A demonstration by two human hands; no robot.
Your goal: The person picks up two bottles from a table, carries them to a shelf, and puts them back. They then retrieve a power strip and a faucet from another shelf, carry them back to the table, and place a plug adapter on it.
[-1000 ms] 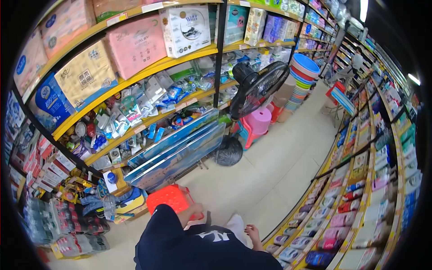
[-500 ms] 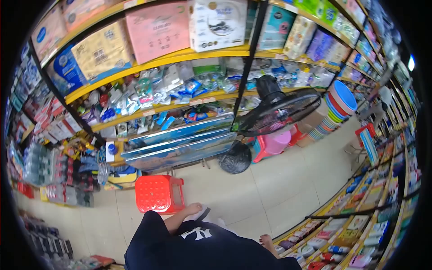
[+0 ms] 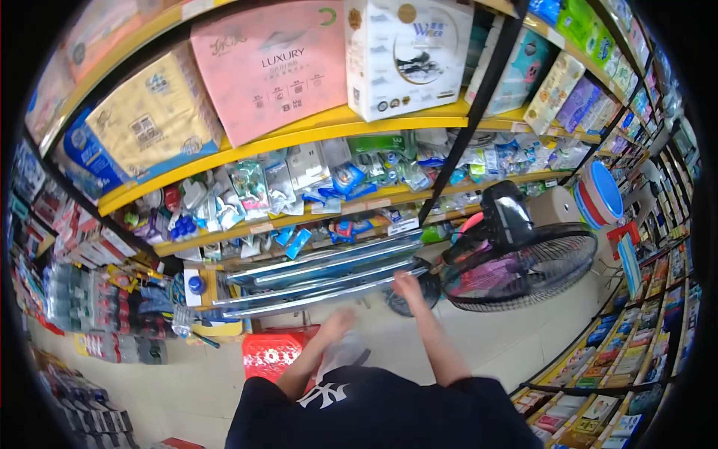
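Observation:
My left hand (image 3: 338, 326) is stretched forward beside a red stool (image 3: 275, 355), smeared by motion, with its fingers hard to make out. My right hand (image 3: 406, 288) reaches to the right end of the long flat panels (image 3: 314, 288) that lean against the shelf. Its fingers look curled near the panel edge; whether they touch or grip it cannot be told. A black plastic bag (image 3: 419, 295) lies just right of that hand, and a black fan (image 3: 523, 266) stands further right.
Yellow-edged shelves (image 3: 284, 141) with tissue packs and small packaged goods rise in front. Bottle packs (image 3: 123, 348) stand on the floor at the left. At the right are stacked basins (image 3: 600, 193) and a long low shelf of boxed goods (image 3: 598, 359).
Both hands have moved forward, the right one up to the panels' right end. The shelves, panels and fan appear nearer as the view has shifted.

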